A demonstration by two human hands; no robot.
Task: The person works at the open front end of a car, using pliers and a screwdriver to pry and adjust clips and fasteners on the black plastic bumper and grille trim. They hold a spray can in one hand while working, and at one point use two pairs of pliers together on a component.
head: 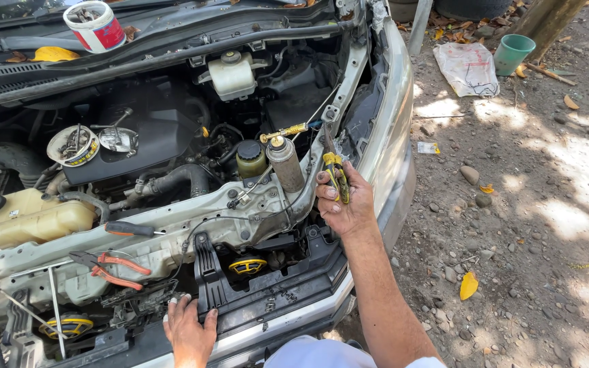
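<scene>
The right hand (343, 203) is raised over the front edge of the open engine bay, its fingers clenched around a pair of yellow-handled pliers (336, 174) whose jaws point up toward the engine. The left hand (189, 330) lies low at the front of the car, fingers spread and pressing flat on the black plastic panel (267, 293) there, holding nothing. Just beside the pliers stands a dusty spray can (285, 163), with a yellow-tipped tool (285, 132) resting behind its top. On the pale metal crossmember (172, 235) lie a black-handled screwdriver (131, 229) and red-handled pliers (110, 267), well apart from both hands. Farther back sit a small tub of loose hardware (73, 146) on the engine cover and a red-and-white tub (95, 26) near the windscreen. A green bucket (512, 53) stands on the dirt ground to the right.
</scene>
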